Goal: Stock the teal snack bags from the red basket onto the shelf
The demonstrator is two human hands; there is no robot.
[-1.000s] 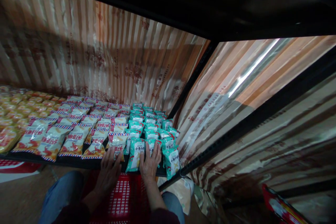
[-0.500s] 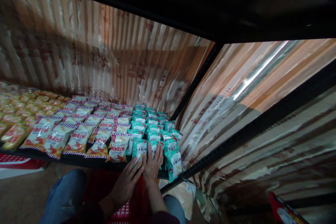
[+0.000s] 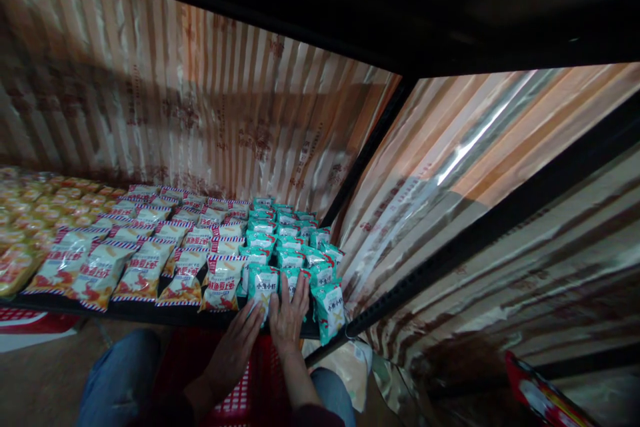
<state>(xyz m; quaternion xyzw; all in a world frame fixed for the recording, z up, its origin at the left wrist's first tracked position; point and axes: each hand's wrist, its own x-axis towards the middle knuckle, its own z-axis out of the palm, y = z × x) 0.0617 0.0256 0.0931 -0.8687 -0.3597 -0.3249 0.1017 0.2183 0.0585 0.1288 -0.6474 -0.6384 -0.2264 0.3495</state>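
Several teal snack bags [image 3: 263, 287] stand in rows at the right end of a black shelf [image 3: 145, 307]. My right hand [image 3: 289, 313] lies with outstretched fingers on the front of a teal bag in the nearest row, partly covering it. Just left of it, my left hand [image 3: 239, 339] has its fingers extended, the tips at the lower edge of the neighbouring teal bag. Neither hand is wrapped round a bag. One more teal bag [image 3: 329, 310] leans at the front right corner, beside my right hand.
White and orange snack bags [image 3: 143, 270] fill the shelf to the left, with yellow packs [image 3: 20, 265] beyond. A red basket [image 3: 235, 403] sits below, between my knees. Dark shelf posts [image 3: 370, 147] and striped sheeting [image 3: 200, 100] enclose the back and right.
The view has shifted slightly. My left hand has drawn back a little toward me and left, uncovering more of its teal bag. My right hand stays on its bag.
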